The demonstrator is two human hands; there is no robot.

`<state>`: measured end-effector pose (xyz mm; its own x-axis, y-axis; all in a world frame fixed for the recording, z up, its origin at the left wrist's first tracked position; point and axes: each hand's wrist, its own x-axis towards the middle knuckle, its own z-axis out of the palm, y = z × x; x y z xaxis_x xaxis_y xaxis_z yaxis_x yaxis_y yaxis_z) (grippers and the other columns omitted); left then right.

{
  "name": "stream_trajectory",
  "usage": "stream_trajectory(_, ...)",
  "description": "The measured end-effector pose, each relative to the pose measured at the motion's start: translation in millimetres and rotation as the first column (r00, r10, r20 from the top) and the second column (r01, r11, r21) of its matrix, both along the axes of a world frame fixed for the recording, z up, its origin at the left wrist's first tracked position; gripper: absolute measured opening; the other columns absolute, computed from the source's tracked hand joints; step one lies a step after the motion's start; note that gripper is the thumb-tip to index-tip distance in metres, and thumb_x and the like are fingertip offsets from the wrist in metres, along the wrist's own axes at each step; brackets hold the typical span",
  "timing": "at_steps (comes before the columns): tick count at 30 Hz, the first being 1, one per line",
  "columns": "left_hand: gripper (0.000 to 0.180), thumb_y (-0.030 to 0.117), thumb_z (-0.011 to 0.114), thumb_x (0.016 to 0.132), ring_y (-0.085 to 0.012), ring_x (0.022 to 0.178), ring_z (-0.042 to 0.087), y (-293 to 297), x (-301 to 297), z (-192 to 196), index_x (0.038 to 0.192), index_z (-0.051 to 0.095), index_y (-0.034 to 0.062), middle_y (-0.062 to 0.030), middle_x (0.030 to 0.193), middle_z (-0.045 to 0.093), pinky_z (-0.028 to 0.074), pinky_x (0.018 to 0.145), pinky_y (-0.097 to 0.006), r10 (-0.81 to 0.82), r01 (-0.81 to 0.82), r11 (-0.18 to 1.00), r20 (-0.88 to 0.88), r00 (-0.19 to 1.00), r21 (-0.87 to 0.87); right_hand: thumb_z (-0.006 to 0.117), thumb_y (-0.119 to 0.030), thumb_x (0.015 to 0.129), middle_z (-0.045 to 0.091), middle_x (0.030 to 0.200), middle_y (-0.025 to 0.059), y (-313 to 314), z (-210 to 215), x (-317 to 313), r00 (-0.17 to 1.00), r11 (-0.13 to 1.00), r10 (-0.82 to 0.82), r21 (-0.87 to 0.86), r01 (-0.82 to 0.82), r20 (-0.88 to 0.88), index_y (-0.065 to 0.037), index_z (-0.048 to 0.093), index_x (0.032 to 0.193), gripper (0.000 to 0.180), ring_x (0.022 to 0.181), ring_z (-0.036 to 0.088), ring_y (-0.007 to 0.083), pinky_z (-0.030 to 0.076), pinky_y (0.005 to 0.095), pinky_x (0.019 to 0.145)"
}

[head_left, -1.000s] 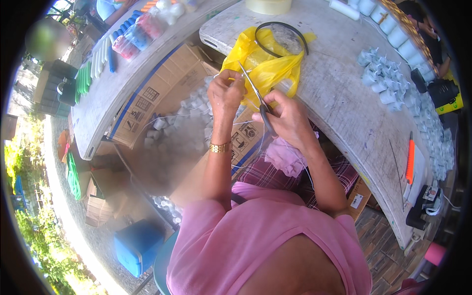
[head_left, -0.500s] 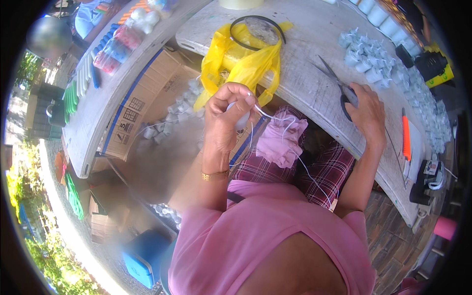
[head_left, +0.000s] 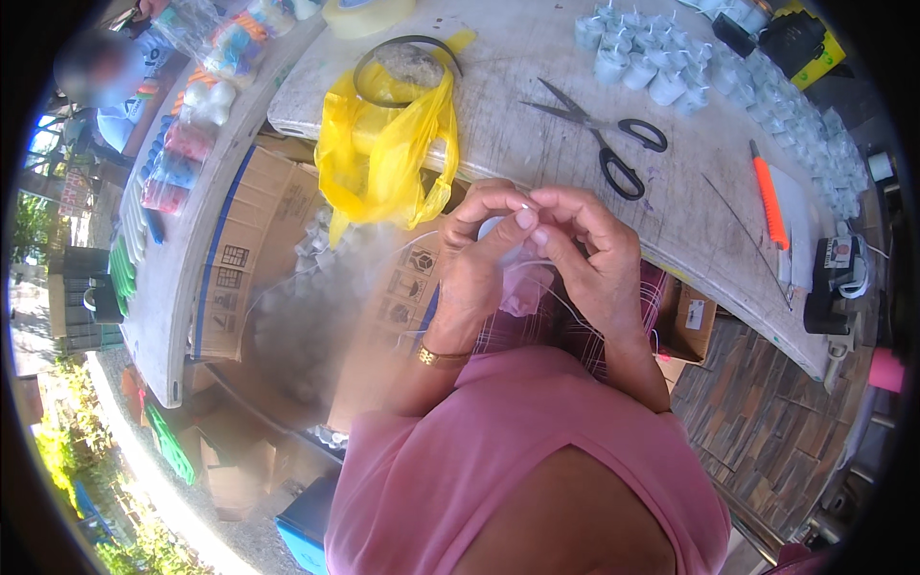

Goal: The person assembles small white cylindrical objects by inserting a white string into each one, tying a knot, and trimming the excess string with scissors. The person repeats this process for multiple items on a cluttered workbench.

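My left hand (head_left: 476, 254) is closed around a small, smooth white piece (head_left: 490, 228), mostly hidden by the fingers, which looks like a candle. At its top, thumb and forefinger pinch a thin white string. Fingertips of my right hand (head_left: 599, 257) meet them there, pinched on the same string; its very tip is hard to see. More white string (head_left: 567, 299) trails under my right hand towards my lap. A crumpled pink cloth (head_left: 525, 290) lies on my lap below the hands. Black-handled scissors (head_left: 601, 126) rest on the table with blades apart, beyond my right hand.
Many pale candles with wicks (head_left: 640, 59) crowd the table's far right. A yellow plastic bag (head_left: 388, 158) hangs over the table edge, a black ring (head_left: 450, 59) on it. An orange cutter (head_left: 768, 199) lies right. A cardboard box (head_left: 251, 230) with white pieces stands left below.
My right hand has let go of the scissors, left them on the table, and come to my left hand at the string. The view has shifted too.
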<state>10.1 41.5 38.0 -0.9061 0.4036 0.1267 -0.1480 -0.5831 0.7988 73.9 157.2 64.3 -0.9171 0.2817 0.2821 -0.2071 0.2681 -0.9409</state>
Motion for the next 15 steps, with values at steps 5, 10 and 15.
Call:
stream_trajectory(5, 0.020, 0.021, 0.060, 0.092, -0.0179, 0.093, 0.058, -7, 0, -1, 0.099, 0.061, 0.0027, -0.0088, 0.100, 0.057, 0.050, 0.077, -0.031, -0.256, 0.232, 0.958, 0.140, 0.956, 0.166, 0.059, 0.003, 0.091, 0.061, 0.086, 0.0006, 3, -5, 7, 0.998, 0.991, -0.047, -0.130, 0.042, -0.035, 0.001, 0.061, 0.104, 0.013, 0.071, 0.055, 0.0047, 0.045, 0.0176, 0.062)
stream_trajectory(10, 0.028, 0.025, 0.054, 0.094, -0.0256, 0.101, 0.057, -5, -2, 6, 0.114, 0.052, 0.0042, -0.0150, 0.111, 0.057, 0.046, 0.090, -0.034, -0.451, 0.268, 0.798, 0.242, 0.859, 0.539, 0.061, 0.005, 0.088, 0.057, 0.080, -0.0018, 8, -2, 9, 0.980, 0.985, -0.170, 0.013, 0.172, -0.102, 0.000, 0.061, 0.096, 0.009, 0.066, 0.045, 0.0034, 0.035, 0.0187, 0.056)
stream_trajectory(15, 0.028, 0.025, 0.054, 0.095, -0.0302, 0.118, 0.051, 0, -1, 6, 0.114, 0.052, 0.0038, -0.0178, 0.120, 0.055, 0.038, 0.106, -0.041, -0.472, 0.209, 0.799, 0.375, 0.798, 0.564, 0.066, 0.004, 0.082, 0.056, 0.075, 0.0003, 9, 3, 10, 0.948, 0.927, -0.226, 0.249, 0.280, -0.226, -0.002, 0.063, 0.089, 0.010, 0.060, 0.042, 0.0044, 0.031, 0.0200, 0.051)
